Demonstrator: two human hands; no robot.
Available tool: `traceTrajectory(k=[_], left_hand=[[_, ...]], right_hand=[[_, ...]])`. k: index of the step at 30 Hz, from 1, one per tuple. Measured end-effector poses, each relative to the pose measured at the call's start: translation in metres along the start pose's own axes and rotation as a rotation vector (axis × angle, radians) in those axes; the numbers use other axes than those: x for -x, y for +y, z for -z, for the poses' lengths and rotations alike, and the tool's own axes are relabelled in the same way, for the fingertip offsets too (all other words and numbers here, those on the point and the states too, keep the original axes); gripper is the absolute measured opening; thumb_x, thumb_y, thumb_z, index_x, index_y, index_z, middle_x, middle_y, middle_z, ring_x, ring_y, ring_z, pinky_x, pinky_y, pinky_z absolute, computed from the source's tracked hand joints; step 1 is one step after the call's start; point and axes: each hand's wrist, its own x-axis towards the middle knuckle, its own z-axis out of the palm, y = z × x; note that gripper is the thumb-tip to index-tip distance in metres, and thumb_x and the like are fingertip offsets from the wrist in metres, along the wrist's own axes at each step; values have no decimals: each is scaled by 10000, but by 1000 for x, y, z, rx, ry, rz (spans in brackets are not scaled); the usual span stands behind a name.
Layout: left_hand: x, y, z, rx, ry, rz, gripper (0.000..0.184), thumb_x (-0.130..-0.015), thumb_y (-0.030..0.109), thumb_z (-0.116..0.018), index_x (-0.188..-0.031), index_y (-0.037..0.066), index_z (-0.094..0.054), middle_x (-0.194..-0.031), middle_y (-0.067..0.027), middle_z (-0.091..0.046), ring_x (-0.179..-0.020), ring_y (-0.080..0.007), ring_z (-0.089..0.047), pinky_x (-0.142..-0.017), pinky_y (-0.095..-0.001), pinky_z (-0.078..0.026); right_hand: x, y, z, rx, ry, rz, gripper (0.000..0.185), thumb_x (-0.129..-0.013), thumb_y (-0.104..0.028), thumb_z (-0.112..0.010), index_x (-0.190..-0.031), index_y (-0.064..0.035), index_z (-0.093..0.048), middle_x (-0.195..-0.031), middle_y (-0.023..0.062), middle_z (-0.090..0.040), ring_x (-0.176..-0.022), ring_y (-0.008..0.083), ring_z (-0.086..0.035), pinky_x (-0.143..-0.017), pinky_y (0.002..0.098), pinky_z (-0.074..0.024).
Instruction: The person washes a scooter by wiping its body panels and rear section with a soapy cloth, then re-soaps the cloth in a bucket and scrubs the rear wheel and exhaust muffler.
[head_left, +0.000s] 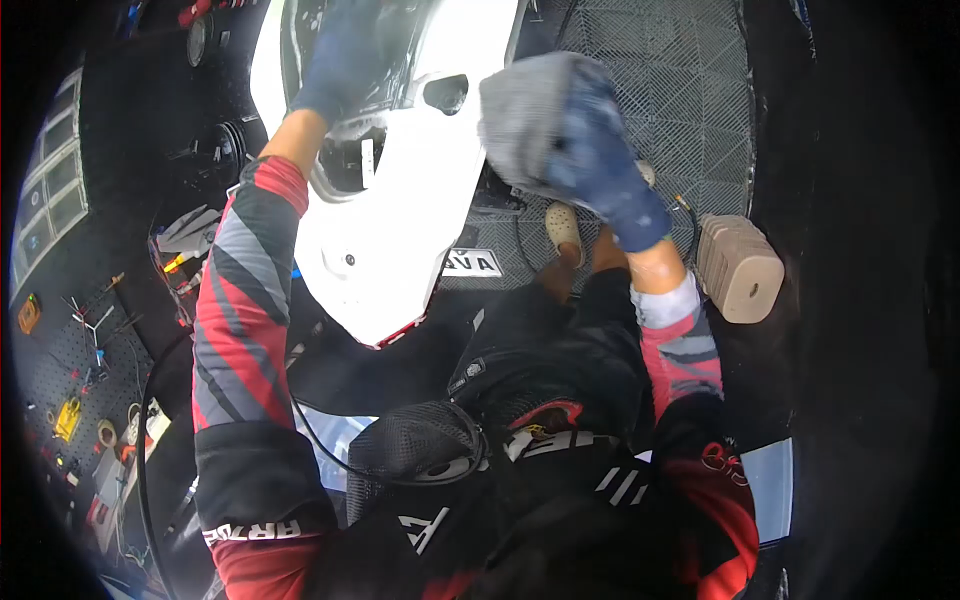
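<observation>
A glossy white motorcycle tail fairing (400, 220) points toward me, with dark openings and a red edge at its near tip. My left hand (345, 65), in a dark blue glove, reaches over the dark glossy part in the fairing's middle; its fingers are blurred and I cannot tell how they are bent. My right hand (605, 150), in a matching glove, is closed on a grey cloth (525, 120). The cloth hangs just right of the fairing's side, and it hides part of the hand's fingers.
Grey ribbed floor tiles (680, 100) lie to the right. A beige ribbed stool-like block (740, 270) stands by my right forearm. A plate lettered AVA (472, 263) sits beneath the fairing. At left are a pegboard with tools (90, 350) and a black hose (145, 460).
</observation>
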Motion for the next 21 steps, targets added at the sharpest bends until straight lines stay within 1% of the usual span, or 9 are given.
traceTrajectory(k=[2,5,10,12,14,15,17,19,21], left_hand=[[-9,-1,5,79,-96,7,444,-855,70,-527,-1298,49,-534,-1307,-190,-541,-1281,-363,-438,-1109,-448,-285],[-13,2,10,53,-110,27,445,-853,81,-523,-1296,41,-532,-1320,-195,-530,-1288,-366,-429,-1113,-449,-278],[0,-8,7,12,-141,115,414,-898,140,-510,-1298,33,-519,-1342,-197,-508,-1271,-361,-438,-1100,-453,-295],[0,-13,5,24,-128,97,414,-895,140,-514,-1296,35,-519,-1339,-199,-508,-1270,-365,-437,-1096,-455,-299],[-2,-14,7,48,-124,66,421,-885,151,-534,-1292,42,-519,-1338,-202,-500,-1286,-371,-416,-1111,-464,-276],[-5,-13,8,-62,-151,47,437,-879,163,-542,-1299,46,-513,-1345,-204,-493,-1303,-367,-397,-1132,-471,-239],[1,-16,5,3,-181,110,453,-871,170,-551,-1305,48,-508,-1356,-203,-483,-1319,-365,-378,-1147,-476,-206],[5,-18,1,-13,-180,131,456,-869,166,-549,-1307,45,-507,-1362,-200,-482,-1315,-369,-385,-1135,-470,-231],[1,-18,-1,135,-175,162,449,-875,165,-540,-1303,36,-508,-1363,-200,-482,-1304,-372,-398,-1118,-461,-261]], right_hand=[[-28,-8,-9,206,-79,106,406,-794,-321,-690,-1063,-23,-627,-1009,127,-656,-936,239,-651,-879,391,-491],[-66,-26,-14,408,-127,163,366,-779,-302,-684,-1006,-19,-635,-933,119,-657,-878,233,-653,-825,386,-501],[-102,-57,3,566,-214,195,304,-755,-270,-673,-911,-11,-649,-806,104,-657,-782,223,-657,-734,378,-519],[-106,-54,3,539,-265,167,281,-746,-257,-669,-873,-8,-655,-755,99,-658,-744,220,-659,-698,374,-526],[-96,-32,-22,427,-341,112,399,-833,-306,-623,-1089,-1,-600,-927,141,-664,-761,210,-684,-755,334,-558],[-91,-21,-34,372,-377,81,462,-876,-330,-599,-1197,2,-573,-1012,161,-667,-769,206,-696,-783,314,-574],[-91,-32,-34,394,-269,63,322,-795,-264,-647,-968,7,-625,-837,142,-650,-682,213,-665,-666,365,-539],[-94,-40,-31,392,-227,47,260,-754,-231,-670,-853,9,-652,-749,132,-641,-639,216,-650,-607,391,-521],[-107,-47,-20,364,-330,92,244,-766,-218,-654,-851,11,-649,-781,144,-640,-661,221,-652,-588,381,-510]])
